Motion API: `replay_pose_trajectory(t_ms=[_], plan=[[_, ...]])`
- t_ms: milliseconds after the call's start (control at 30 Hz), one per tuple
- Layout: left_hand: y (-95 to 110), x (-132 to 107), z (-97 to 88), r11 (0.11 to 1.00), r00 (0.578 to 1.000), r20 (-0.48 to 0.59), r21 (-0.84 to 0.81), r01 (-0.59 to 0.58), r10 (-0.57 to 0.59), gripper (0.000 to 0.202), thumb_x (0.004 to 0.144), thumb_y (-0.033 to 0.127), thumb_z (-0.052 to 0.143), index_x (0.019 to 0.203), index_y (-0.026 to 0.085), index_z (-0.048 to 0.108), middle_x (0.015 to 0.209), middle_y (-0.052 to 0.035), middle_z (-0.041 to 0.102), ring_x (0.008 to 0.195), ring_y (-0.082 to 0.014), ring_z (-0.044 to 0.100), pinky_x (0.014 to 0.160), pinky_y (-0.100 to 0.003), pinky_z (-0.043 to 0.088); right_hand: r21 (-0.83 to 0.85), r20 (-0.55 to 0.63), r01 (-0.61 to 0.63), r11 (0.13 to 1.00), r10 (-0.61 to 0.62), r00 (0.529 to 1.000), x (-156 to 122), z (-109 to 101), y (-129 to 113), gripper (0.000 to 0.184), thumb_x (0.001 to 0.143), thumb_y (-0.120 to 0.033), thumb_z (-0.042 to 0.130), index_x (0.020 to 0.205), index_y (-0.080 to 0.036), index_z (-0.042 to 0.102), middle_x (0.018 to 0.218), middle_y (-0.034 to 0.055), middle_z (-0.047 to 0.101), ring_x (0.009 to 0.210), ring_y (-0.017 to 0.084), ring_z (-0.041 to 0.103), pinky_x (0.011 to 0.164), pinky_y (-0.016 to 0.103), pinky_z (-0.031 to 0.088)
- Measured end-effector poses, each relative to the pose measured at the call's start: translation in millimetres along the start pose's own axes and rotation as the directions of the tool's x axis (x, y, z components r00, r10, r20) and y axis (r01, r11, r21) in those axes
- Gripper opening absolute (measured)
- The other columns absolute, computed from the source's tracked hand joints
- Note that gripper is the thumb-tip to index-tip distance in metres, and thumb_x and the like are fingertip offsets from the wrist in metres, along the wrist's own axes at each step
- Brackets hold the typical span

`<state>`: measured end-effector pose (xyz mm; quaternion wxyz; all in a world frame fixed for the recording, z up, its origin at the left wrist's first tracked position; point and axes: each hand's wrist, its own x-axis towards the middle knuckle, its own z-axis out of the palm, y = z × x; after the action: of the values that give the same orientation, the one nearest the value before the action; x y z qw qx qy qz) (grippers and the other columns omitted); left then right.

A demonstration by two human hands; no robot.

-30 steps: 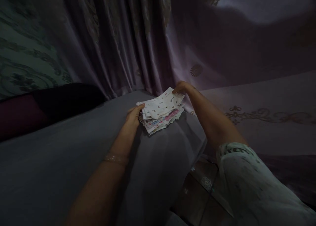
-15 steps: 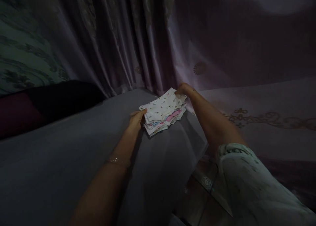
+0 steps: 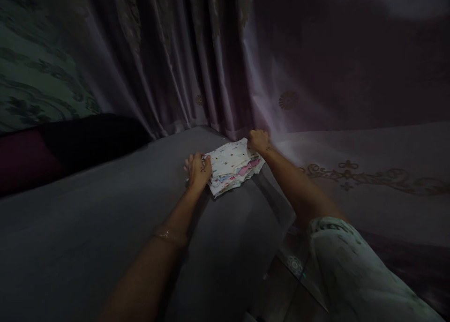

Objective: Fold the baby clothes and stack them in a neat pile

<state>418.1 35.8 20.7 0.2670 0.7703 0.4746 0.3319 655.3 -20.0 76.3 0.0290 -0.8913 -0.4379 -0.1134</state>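
Note:
A stack of folded cloths (image 3: 228, 161), white with small printed figures on top and pink and blue layers along its near edge, lies on a grey surface. My left hand (image 3: 199, 169) is at the left end of the stack, its fingers apart and the thumb against the stack's edge. At the far right corner, my right hand (image 3: 258, 140) is closed on the top cloth; its fingertips are hidden. A thin bracelet (image 3: 168, 234) circles my left wrist.
The grey surface (image 3: 105, 223) ends at a right edge above a tiled floor (image 3: 288, 284). Pleated curtains (image 3: 225, 78) hang just behind the stack. A dark and maroon bolster-like shape (image 3: 84, 144) rests at the back left. The scene is dim.
The raised top cloth now lies lower on the stack. My left hand has loosened, with its fingers spread, and my right hand has come down with its fingers more curled.

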Motion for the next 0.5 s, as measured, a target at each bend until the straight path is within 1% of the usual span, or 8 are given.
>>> replay_pose_trajectory(t_ms=[67,100,167,200,267,333,400,500], plan=[[8.7,-3.2,1.1,0.986,0.987,0.085,0.091,-0.142,0.135,0.040,0.094,0.040,0.041,0.123,0.018,0.060,0.135,-0.0166,0.054,0.131,-0.0347,0.042,0.108,-0.051,0.029,0.026,-0.001,0.080,0.996,-0.080,0.997,-1.1,4.0,-4.2,0.039,0.097,-0.031,0.037,0.117,-0.011,0.065,0.127,0.0189,0.061,0.120,0.031,0.054,0.101,0.044,0.037],[11.5,-4.8,2.6,0.973,0.972,0.138,0.111,-0.204,0.188,0.043,0.095,0.041,0.039,0.128,0.020,0.057,0.141,-0.0149,0.051,0.135,-0.0336,0.037,0.111,-0.051,0.026,0.049,0.027,0.125,0.991,-0.126,0.992,-1.1,6.9,-5.5,0.044,0.099,-0.036,0.032,0.118,-0.013,0.065,0.128,0.0175,0.061,0.121,0.031,0.053,0.103,0.045,0.036],[13.9,-7.4,6.9,0.943,0.937,0.233,0.151,-0.297,0.258,0.049,0.097,0.045,0.035,0.136,0.021,0.052,0.151,-0.0127,0.040,0.143,-0.0327,0.026,0.116,-0.051,0.016,0.107,0.121,0.186,0.977,-0.199,0.973,-0.7,14.7,-5.9,0.053,0.101,-0.042,0.021,0.124,-0.016,0.062,0.136,0.0147,0.057,0.127,0.030,0.048,0.107,0.049,0.031],[13.6,-8.5,9.4,0.931,0.924,0.272,0.172,-0.321,0.269,0.052,0.097,0.048,0.034,0.139,0.021,0.049,0.154,-0.0126,0.036,0.145,-0.0330,0.022,0.117,-0.052,0.012,0.135,0.159,0.195,0.971,-0.216,0.963,-0.7,19.5,-5.1,0.056,0.101,-0.044,0.018,0.129,-0.017,0.059,0.140,0.0136,0.053,0.131,0.030,0.044,0.109,0.050,0.028],[10.9,-10.3,14.1,0.921,0.910,0.331,0.207,-0.330,0.251,0.058,0.096,0.053,0.033,0.143,0.022,0.045,0.156,-0.0137,0.031,0.146,-0.0343,0.020,0.116,-0.055,0.009,0.173,0.195,0.185,0.968,-0.217,0.956,-1.8,29.4,-2.7,0.059,0.102,-0.046,0.014,0.139,-0.019,0.050,0.149,0.0121,0.043,0.137,0.030,0.037,0.111,0.053,0.024],[7.7,-11.6,17.7,0.923,0.908,0.358,0.229,-0.311,0.217,0.062,0.094,0.057,0.034,0.146,0.023,0.041,0.156,-0.0147,0.030,0.145,-0.0352,0.022,0.116,-0.057,0.010,0.192,0.195,0.159,0.969,-0.196,0.961,-4.2,37.6,-0.7,0.059,0.101,-0.047,0.013,0.143,-0.021,0.046,0.153,0.0109,0.038,0.138,0.031,0.034,0.111,0.054,0.024],[5.7,-12.5,20.2,0.924,0.912,0.360,0.240,-0.296,0.199,0.063,0.093,0.058,0.035,0.146,0.025,0.040,0.156,-0.0145,0.031,0.145,-0.0348,0.023,0.115,-0.057,0.011,0.202,0.181,0.145,0.969,-0.183,0.966,-6.9,42.5,-0.1,0.058,0.101,-0.047,0.013,0.142,-0.024,0.046,0.154,0.0096,0.037,0.138,0.031,0.035,0.110,0.054,0.026],[5.5,-12.7,22.8,0.932,0.921,0.343,0.235,-0.276,0.186,0.062,0.093,0.059,0.037,0.146,0.026,0.041,0.156,-0.0139,0.031,0.145,-0.0344,0.023,0.116,-0.058,0.011,0.203,0.172,0.135,0.970,-0.171,0.970,-8.5,44.5,-0.2,0.058,0.101,-0.049,0.014,0.142,-0.025,0.047,0.155,0.0080,0.035,0.139,0.030,0.034,0.110,0.053,0.026]])
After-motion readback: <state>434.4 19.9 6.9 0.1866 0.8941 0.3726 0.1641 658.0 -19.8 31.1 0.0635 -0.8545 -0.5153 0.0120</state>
